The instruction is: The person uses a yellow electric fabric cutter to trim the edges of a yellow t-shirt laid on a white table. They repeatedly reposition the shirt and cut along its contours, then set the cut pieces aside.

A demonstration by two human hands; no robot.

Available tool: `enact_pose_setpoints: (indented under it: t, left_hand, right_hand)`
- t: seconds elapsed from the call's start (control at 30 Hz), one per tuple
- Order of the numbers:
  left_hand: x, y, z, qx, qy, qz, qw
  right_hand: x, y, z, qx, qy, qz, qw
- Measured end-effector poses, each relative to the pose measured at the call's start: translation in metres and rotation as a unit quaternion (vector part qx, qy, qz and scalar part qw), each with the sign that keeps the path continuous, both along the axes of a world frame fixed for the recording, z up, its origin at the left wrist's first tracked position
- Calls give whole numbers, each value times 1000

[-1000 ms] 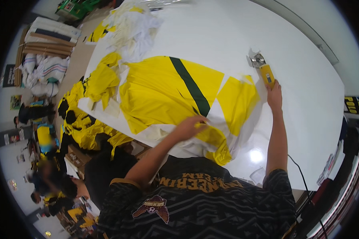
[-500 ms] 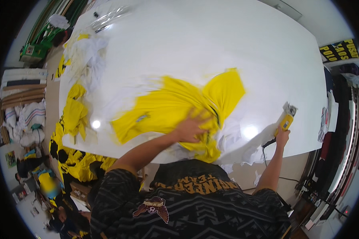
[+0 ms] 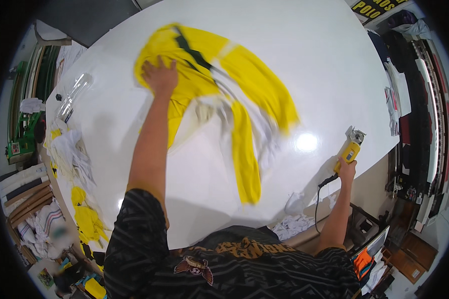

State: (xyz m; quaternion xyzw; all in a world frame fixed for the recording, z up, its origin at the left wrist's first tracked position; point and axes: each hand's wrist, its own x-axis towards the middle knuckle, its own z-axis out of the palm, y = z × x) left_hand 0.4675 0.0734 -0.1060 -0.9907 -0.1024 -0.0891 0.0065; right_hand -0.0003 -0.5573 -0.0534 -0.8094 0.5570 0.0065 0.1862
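My left hand (image 3: 159,77) presses on a yellow fabric piece (image 3: 204,45), its fingers spread. The cloth bears a dark stripe and white parts and is partly smeared by motion. It is spread in a loose arc over the white table (image 3: 324,60), with one narrow yellow strip (image 3: 246,159) hanging toward me. At the right, my right hand (image 3: 346,169) grips a yellow handheld electric fabric cutter (image 3: 350,149) by its body. Its metal head points away from me, above the tabletop, and a black cord (image 3: 318,199) trails from its near end.
White and yellow scraps (image 3: 72,154) lie along the left edge of the table. A clear plastic piece (image 3: 75,94) rests at the far left. White scraps (image 3: 294,224) sit by the near edge. Fabric rolls (image 3: 32,204) are stacked beyond the left side, shelving (image 3: 424,109) on the right.
My left hand has swept the yellow cloth away from me and to the left, spreading it out farther across the table. The cutter stays in my right hand. The view has shifted.
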Motion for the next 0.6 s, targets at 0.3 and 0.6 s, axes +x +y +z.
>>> enact_pose_setpoints:
  t: [0.3,0.6]
  left_hand:
    - [-187,112,11,-58,86,-95,990]
    - [-335,304,45,-70,243,47,966]
  right_hand:
    - [153,178,-1,-78,-174,414,890]
    - [227,248,9,-68,-14,717,693]
